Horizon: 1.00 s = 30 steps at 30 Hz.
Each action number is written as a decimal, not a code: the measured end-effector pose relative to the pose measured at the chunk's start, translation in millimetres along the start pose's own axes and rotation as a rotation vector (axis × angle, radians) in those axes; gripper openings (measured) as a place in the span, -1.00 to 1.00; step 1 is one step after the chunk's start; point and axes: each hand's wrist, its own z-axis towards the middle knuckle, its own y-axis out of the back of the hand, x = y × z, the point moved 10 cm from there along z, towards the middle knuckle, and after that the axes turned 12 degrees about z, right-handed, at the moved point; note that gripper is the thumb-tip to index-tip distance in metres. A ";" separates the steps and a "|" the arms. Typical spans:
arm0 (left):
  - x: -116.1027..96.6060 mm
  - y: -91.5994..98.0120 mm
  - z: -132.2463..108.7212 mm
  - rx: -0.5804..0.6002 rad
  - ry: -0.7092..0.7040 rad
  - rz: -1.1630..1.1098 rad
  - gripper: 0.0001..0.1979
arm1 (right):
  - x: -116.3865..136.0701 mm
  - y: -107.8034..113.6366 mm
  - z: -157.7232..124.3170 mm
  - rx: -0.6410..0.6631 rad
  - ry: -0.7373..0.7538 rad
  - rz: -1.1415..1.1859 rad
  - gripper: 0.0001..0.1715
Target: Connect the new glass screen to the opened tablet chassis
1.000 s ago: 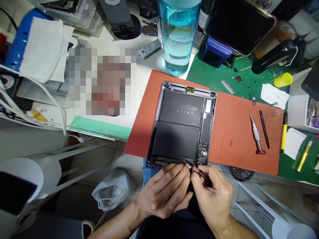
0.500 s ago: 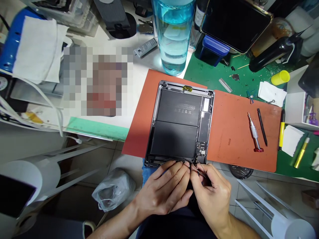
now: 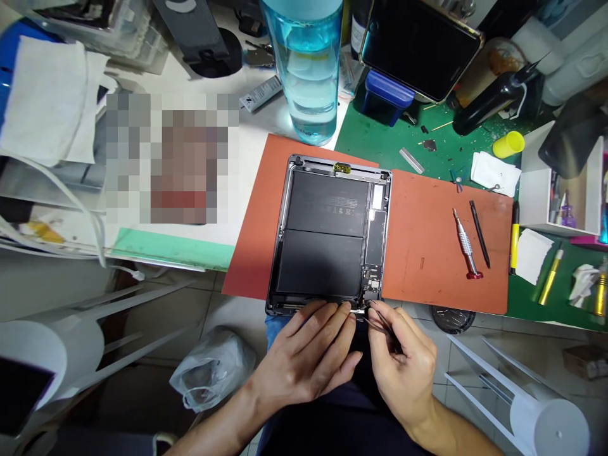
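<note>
An opened tablet (image 3: 327, 233) lies on the orange mat, its black battery cells and circuit board exposed. My left hand (image 3: 308, 354) is laid along the tablet's near edge, fingers stretched out together, fingertips touching the near right part. My right hand (image 3: 403, 361) is closed in a pinch around thin metal tweezers (image 3: 379, 324) at the near right corner. Most of the tweezers is hidden by the fingers, and what the tips touch is too small to tell. A small bright strip (image 3: 357, 311) shows between the two hands.
On the orange mat (image 3: 427, 253) to the right lie a screwdriver (image 3: 466, 244) and a black stick (image 3: 479, 234). A blue water bottle (image 3: 311, 82) stands behind the tablet. A phone (image 3: 420, 47) leans on a blue stand (image 3: 388, 95). The tablet's near edge overhangs the table.
The view has shifted right, so the table appears further left. My right hand has drawn slightly away from the left fingertips, uncovering the bright strip. My left hand stays at the near edge.
</note>
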 end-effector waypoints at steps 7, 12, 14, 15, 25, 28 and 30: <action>-0.5 1.7 10.7 0.019 0.032 0.035 -0.65 | 0.5 0.4 9.6 0.010 -0.003 0.057 -0.73; -1.8 -0.6 10.8 0.051 0.042 0.053 -0.65 | -2.7 0.7 12.9 0.033 -0.045 0.103 -0.75; -1.8 0.1 9.5 0.039 0.047 0.053 -0.66 | -2.9 0.6 14.2 0.046 -0.053 0.128 -0.73; -1.5 0.6 8.8 0.031 0.052 0.051 -0.68 | -2.5 0.1 14.8 0.055 -0.050 0.143 -0.72; 11.4 1.0 8.0 -0.058 0.193 -0.069 -0.69 | -5.8 -0.9 16.3 0.014 -0.061 0.067 -0.79; 18.7 1.4 11.5 -0.060 0.242 -0.133 -0.65 | -7.1 3.0 17.7 -0.011 -0.099 0.031 -0.85; 24.1 3.1 16.2 -0.061 0.280 -0.155 -0.66 | -8.4 10.3 18.6 -0.035 -0.134 0.032 -0.86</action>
